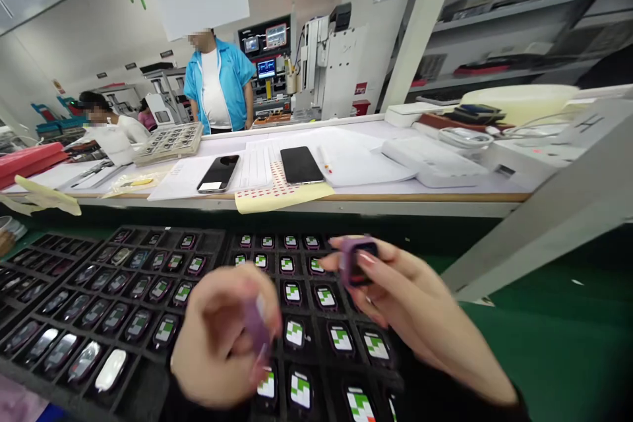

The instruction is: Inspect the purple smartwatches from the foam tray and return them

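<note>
My right hand (415, 306) pinches a small purple watch body (360, 258) with a dark screen, held above the right black tray (316, 316). My left hand (222, 336) is closed and blurred by motion, gripping a purple piece (257, 330) whose shape I cannot make out. Both hands hover over rows of small watch bodies (294, 333) with green and white screens lying in the tray's cells.
A second black tray (99, 297) of dark-screened watch bodies lies at the left. A raised shelf holds two phones (217, 173) (301, 165), papers, a sticker sheet (277, 194) and a keyboard (171, 142). A person in a blue jacket (217, 82) stands behind; another sits at the far left.
</note>
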### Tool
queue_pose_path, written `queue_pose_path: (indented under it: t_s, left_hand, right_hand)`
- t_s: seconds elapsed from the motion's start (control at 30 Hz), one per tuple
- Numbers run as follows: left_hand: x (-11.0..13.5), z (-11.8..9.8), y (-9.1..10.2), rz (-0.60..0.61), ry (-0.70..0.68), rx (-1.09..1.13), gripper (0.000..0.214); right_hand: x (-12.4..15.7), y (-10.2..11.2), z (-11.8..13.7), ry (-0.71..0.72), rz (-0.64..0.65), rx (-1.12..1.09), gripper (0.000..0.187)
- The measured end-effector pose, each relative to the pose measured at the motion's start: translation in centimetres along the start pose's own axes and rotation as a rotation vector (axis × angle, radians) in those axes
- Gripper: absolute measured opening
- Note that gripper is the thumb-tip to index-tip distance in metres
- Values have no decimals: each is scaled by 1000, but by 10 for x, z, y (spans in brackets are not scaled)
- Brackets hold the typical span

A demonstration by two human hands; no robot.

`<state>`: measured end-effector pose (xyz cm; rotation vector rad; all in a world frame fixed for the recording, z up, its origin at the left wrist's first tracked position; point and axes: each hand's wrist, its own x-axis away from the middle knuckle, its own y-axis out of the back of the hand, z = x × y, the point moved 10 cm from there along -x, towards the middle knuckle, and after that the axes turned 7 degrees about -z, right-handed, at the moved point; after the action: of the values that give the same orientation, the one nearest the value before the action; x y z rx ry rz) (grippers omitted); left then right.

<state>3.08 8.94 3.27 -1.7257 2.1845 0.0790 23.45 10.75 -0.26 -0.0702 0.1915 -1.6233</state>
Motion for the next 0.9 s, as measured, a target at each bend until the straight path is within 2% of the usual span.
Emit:
queue_pose_path:
  t_s: [0.03,0.1,0.2,0.37,0.7,0.9]
  left_hand:
    - [-15,4,-11,45,-1,4,45]
    - [-39,19,-22,39,75,40,45]
    - [-57,34,-29,16,119,60,48]
    - [-58,44,-31,-18,99,27,51]
    - [-56,50,-45,44,155,-73,63]
    - [-57,46,-40,12,171,-113,71]
  right_hand:
    - [-7,-8,-1,-7,40,-35,58]
    - [-19,-22,-3,4,118,-63,56]
    - [-28,-28,-6,29,152,-69,56]
    - [-28,-22,-3,56,116,-38,61]
    - [-33,-9,-7,55,1,16,65]
    - [-30,-15,-4,68,120,-46,60]
